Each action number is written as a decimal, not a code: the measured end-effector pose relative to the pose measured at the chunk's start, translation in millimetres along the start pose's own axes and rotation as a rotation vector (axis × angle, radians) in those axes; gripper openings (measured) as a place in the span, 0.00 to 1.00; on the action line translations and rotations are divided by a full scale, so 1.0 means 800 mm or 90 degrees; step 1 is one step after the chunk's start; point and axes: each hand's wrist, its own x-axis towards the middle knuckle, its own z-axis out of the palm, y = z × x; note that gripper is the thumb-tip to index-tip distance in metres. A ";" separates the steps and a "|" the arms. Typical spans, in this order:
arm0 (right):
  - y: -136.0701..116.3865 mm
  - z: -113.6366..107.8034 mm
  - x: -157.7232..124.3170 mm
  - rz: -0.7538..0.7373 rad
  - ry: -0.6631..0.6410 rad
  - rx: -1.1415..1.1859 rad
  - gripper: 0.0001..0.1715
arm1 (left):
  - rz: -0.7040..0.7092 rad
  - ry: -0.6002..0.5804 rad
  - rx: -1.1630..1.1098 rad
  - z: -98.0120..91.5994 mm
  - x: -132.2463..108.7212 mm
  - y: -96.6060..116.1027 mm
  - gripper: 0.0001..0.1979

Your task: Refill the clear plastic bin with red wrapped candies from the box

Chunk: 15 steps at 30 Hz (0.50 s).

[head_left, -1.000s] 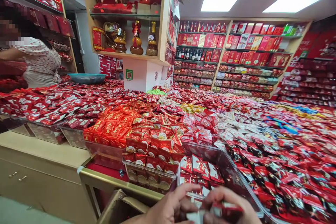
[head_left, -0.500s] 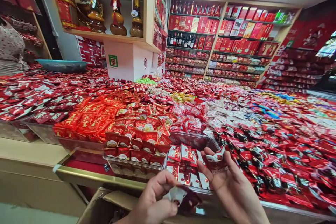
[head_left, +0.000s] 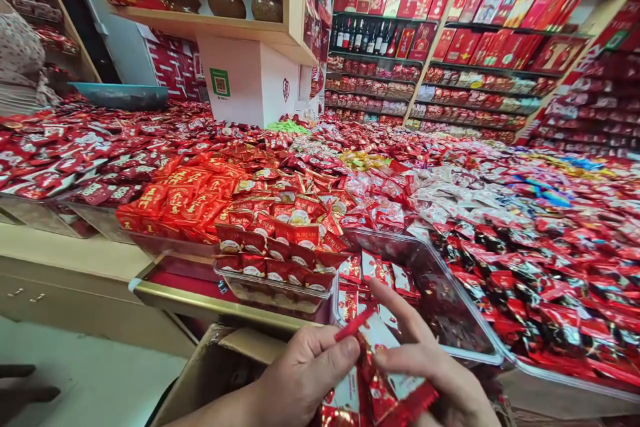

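My left hand (head_left: 305, 370) pinches several small red-and-white candy packets (head_left: 387, 343) between thumb and fingers, low in the middle of the view. My right hand (head_left: 440, 373) is on the same packets from the right, thumb and fingers against them and one finger stretched upward. Part of that hand is cut off by the lower edge. Just beyond the hands stands a clear plastic bin (head_left: 465, 317), with similar red-and-white packets (head_left: 375, 268) standing in rows on its left side. Its right side shows its dark bare inside.
Left of the bin is a tray of red durian packets (head_left: 295, 235). Black-and-red packets (head_left: 545, 320) fill the right. An open cardboard box (head_left: 257, 343) sits below the gold counter edge (head_left: 200, 300). A person's patterned sleeve (head_left: 20, 40) shows at far left.
My hands have come together on red-and-white packets; before, they were apart, each with dark red-and-white wrappers. More of the bin shows, and the view has tipped downward.
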 end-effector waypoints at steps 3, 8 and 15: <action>0.004 -0.002 0.001 0.002 0.036 0.059 0.17 | 0.062 0.066 0.071 -0.006 -0.001 0.000 0.18; 0.006 0.012 0.002 0.092 0.025 0.163 0.30 | 0.066 0.063 0.083 -0.005 -0.002 -0.002 0.18; 0.003 0.007 -0.002 0.110 0.055 0.087 0.19 | 0.028 0.026 0.102 -0.004 -0.003 0.003 0.21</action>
